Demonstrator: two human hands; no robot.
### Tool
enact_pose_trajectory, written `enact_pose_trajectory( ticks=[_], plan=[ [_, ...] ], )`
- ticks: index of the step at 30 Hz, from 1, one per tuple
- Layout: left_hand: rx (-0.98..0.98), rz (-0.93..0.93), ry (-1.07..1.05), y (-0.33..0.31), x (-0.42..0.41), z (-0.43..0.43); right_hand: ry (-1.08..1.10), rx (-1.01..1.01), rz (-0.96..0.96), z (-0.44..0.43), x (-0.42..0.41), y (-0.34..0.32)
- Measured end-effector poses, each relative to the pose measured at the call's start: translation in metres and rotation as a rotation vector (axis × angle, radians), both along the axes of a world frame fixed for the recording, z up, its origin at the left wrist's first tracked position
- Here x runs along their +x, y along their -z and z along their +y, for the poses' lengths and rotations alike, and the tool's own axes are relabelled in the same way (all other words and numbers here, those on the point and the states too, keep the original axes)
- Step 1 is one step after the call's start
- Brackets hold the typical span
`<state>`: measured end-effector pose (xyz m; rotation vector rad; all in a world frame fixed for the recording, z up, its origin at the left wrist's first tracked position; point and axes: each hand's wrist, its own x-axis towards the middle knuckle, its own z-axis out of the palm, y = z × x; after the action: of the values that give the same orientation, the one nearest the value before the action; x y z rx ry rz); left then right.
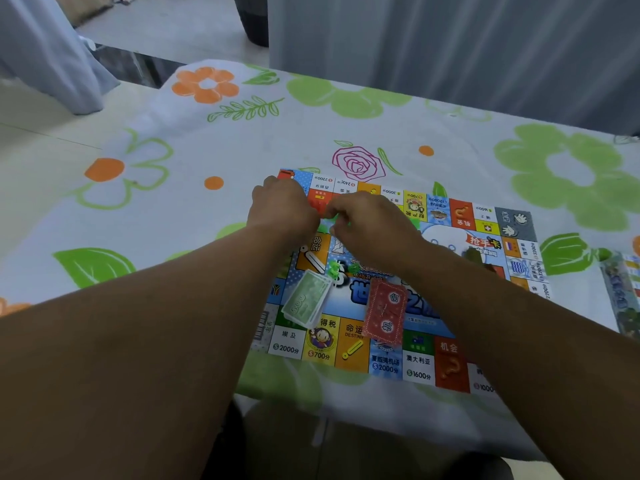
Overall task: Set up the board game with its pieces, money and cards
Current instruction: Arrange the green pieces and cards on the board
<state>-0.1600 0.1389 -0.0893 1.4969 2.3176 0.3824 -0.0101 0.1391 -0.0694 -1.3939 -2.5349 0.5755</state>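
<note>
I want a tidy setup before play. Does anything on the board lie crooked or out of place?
Yes. The green money stack and red card stack lie tilted on the board, not square to its edges.

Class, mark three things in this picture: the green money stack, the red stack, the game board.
green money stack point(304, 301): head view, middle of the top note.
red stack point(384, 311): head view, middle of its top face.
game board point(419, 368): head view, white square on its near edge.
</note>
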Motion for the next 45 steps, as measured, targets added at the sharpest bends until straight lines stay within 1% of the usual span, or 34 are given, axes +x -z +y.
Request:
enact_pose_trajectory(
  ticks=[2, 5, 9, 12, 15, 19, 23, 29, 35, 38, 45],
  plan=[
    [0.005, -0.01, -0.005, 0.0, -0.001, 0.0, -0.025, -0.009, -0.008, -0.002, 0.0, 0.004],
    [0.001, -0.03, -0.001, -0.001, 0.0, 0.0, -0.053, 0.038, -0.009, -0.007, -0.004, 0.009],
    [-0.007, -0.028, -0.004, -0.003, 0.001, -0.001, -0.045, 0.094, -0.1, -0.011, -0.012, 0.012],
    [-0.008, -0.01, -0.012, -0.004, 0.001, -0.001, -0.062, 0.123, -0.101, -0.014, -0.012, 0.011],
    [-0.016, -0.009, -0.009, -0.004, 0.001, -0.001, -0.104, 0.069, -0.114, -0.013, -0.003, 0.007],
    [-0.018, -0.019, -0.007, -0.004, 0.001, -0.002, -0.039, -0.057, -0.044, -0.008, 0.023, -0.001],
    [-0.023, -0.024, -0.005, -0.004, 0.001, -0.002, 0.027, -0.149, -0.028, -0.002, 0.048, -0.002],
    [-0.022, -0.017, -0.008, -0.004, 0.002, -0.002, 0.104, -0.106, -0.026, -0.002, 0.065, 0.002],
    [-0.032, -0.018, -0.004, -0.006, 0.002, -0.003, 0.174, -0.158, 0.012, 0.0, 0.075, 0.006],
    [-0.036, -0.009, 0.002, -0.006, 0.003, -0.003, 0.197, -0.136, -0.009, 0.002, 0.077, 0.005],
    [-0.038, -0.01, 0.001, -0.006, 0.003, -0.003, 0.114, -0.106, -0.121, -0.005, 0.072, 0.003]
  ],
)
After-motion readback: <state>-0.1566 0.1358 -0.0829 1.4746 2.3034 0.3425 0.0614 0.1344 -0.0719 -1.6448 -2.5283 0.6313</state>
